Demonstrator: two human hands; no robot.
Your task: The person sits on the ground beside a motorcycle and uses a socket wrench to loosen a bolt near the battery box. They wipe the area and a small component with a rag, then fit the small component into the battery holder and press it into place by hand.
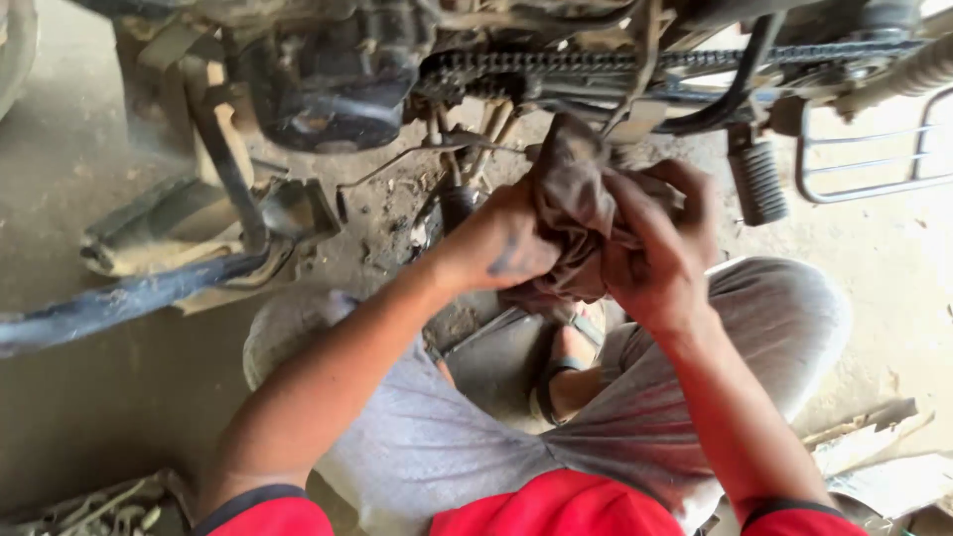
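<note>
Both my hands are bunched around a dirty brown rag (574,203) in front of my knees. My left hand (496,243), smeared with grease, grips the rag from the left. My right hand (660,253) wraps it from the right, fingers curled over the cloth. The rag sits just below the motorcycle's drive chain (596,62), which runs across the top of the view. I cannot tell whether anything is wrapped inside the rag.
The motorcycle's underside fills the top: dark engine case (333,84), ribbed black footpeg (759,179), metal guard rail (874,149) at right. A flat metal stand part (169,228) lies left. My sandalled foot (566,372) rests on dusty concrete; scrap pieces (874,447) lie lower right.
</note>
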